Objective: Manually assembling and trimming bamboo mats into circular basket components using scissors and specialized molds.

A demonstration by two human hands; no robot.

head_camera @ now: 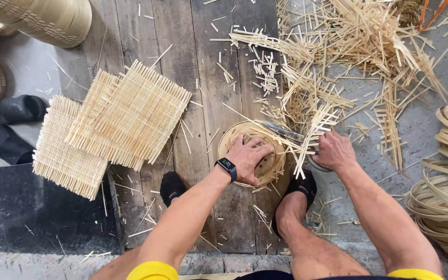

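My left hand [249, 155], with a dark watch on its wrist, presses down inside a small round woven bamboo basket [227, 140] that rests on the wooden boards. Loose strip ends stick out of the basket's right rim. My right hand [334, 150] is closed around the handle of a blade [281, 130] that lies across those strip ends at the rim. Both feet in black socks sit just below the basket, one on each side.
A stack of square woven bamboo mats [111, 123] lies at the left. Cut bamboo strips [333, 62] litter the upper right. Coiled bamboo hoops [447, 192] pile at the right edge; stacked baskets [42, 18] and black sandals [14, 127] sit at the left.
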